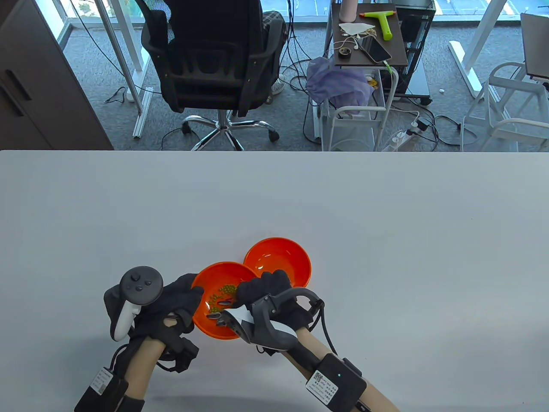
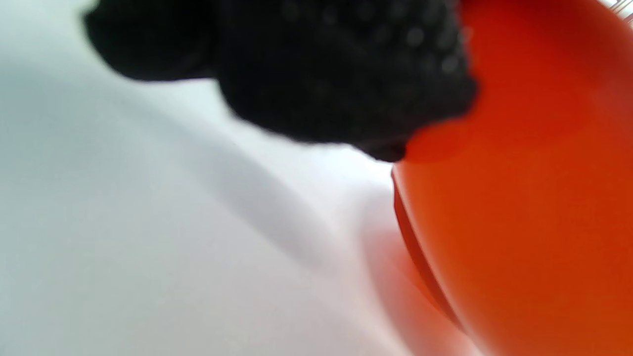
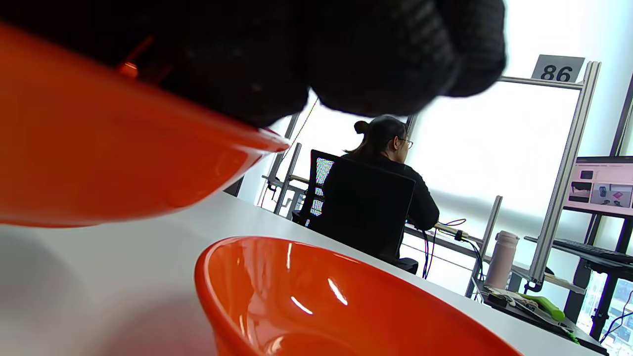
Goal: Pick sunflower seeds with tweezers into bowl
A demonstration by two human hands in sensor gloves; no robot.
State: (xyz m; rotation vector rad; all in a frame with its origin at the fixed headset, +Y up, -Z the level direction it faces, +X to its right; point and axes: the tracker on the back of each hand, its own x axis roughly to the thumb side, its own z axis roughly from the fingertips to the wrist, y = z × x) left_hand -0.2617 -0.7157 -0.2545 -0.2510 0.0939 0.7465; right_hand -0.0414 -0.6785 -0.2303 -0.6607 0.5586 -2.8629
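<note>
Two orange bowls touch on the white table. The near bowl (image 1: 206,319) holds green beans (image 1: 227,290) and a few dark sunflower seeds (image 1: 218,304). The far bowl (image 1: 279,259) looks empty. My left hand (image 1: 193,296) grips the near bowl's left rim; in the left wrist view its fingers (image 2: 321,74) lie against the bowl wall (image 2: 519,198). My right hand (image 1: 248,296) holds metal tweezers (image 1: 221,318) over the near bowl, tips pointing left above the seeds. In the right wrist view its fingers (image 3: 296,49) hang over the near bowl (image 3: 99,163), with the far bowl (image 3: 321,306) below.
The table (image 1: 386,257) ends at a far edge, with an office chair (image 1: 214,64) and a cart (image 1: 369,43) beyond it. A seated person (image 3: 381,198) shows in the right wrist view.
</note>
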